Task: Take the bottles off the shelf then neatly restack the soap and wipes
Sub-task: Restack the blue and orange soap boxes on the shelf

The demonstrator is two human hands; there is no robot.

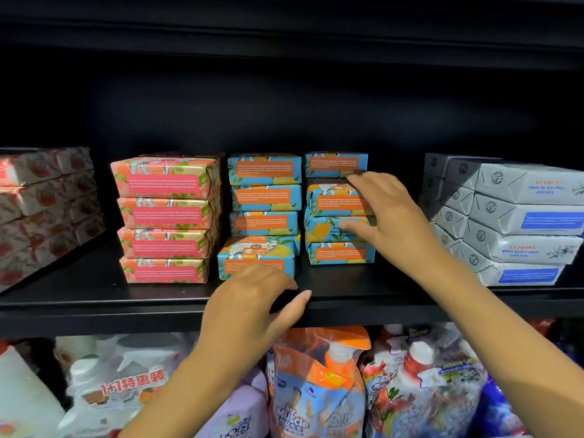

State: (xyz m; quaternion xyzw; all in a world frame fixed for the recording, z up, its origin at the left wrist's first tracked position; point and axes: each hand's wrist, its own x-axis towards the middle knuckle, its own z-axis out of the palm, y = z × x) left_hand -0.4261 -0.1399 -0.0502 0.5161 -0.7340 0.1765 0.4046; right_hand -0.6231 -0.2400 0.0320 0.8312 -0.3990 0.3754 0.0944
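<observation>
Nearest, at the bottom, bottles and bags are packed together under the shelf being worked on. Above them the left hand hovers at the shelf's front lip. Its fingers are loosely spread and hold nothing, with the tips just in front of the bottom bar of the left blue stack. That bar juts forward and sits skewed, so the hand seems poised to push it back flush.

Further in, the right hand lies against the right blue stack with its fingers stretched wide. The thumb is on the third bar down and the forefinger is near the gap under the top bar. It grips nothing that can be seen. It looks to be steadying or squaring the uneven middle bars, one of which faces a different way.

No bottles stand among the soap, so that step seems done. A tidy pink stack sits just left of the blue, with red packs beyond it. Grey packs lean in a slanted pile well to the right. Whether any of these are wipes cannot be told
</observation>
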